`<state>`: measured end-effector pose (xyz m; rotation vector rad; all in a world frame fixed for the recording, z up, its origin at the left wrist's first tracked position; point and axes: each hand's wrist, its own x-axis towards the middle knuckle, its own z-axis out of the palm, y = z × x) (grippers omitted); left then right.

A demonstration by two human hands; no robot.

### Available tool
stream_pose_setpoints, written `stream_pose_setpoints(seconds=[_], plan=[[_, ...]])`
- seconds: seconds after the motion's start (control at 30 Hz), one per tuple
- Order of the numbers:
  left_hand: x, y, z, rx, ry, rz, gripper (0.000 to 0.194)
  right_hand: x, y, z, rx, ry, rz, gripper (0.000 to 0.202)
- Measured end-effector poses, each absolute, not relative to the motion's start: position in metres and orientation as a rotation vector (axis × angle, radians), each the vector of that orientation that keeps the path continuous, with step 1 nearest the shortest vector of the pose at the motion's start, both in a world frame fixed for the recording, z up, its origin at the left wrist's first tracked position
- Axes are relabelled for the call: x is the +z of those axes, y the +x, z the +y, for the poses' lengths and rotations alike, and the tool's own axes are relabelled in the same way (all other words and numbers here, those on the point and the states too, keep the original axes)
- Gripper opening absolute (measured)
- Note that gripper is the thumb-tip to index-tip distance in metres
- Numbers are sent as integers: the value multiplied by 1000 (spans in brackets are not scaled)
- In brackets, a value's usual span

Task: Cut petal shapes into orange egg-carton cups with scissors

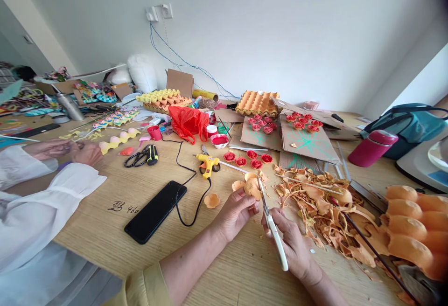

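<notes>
Between the fingertips of my left hand [240,210] is an orange egg-carton cup [252,188], its rim cut into petal shapes. My right hand [290,240] grips white-handled scissors [275,236], whose blades point up at the cup's right side. Just behind and to the left of the held cup are more cut orange cups, and a loose petal cup [212,200] lies left of my left hand. A yellow hot glue gun [208,165] rests behind it, with several red paper roses [256,163] close by.
Orange carton scraps [318,198] heap at right, beside an egg tray [413,222]. A black phone [156,211] lies left, near the glue gun's cord [182,156]. Painted roses stand on cardboard [308,145] behind. At far left a co-worker's hands [84,152] work near a yellow carton strip [119,141].
</notes>
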<state>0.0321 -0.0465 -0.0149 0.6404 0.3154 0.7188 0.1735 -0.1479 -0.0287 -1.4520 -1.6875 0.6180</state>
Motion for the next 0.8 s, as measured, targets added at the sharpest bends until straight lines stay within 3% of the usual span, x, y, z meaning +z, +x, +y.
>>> stream_pose_setpoints(seconds=[0.47,0.63,0.8], plan=[[-16,31,-41,764,653,286,29,-35,176,-146,539,-1448,-1608,29],[-14,32,-48,713,782,333,32,-30,173,-144,698,-1314,-1294,23],[-14,34,-54,673,1003,332,31,-31,171,-142,777,-1201,-935,31]])
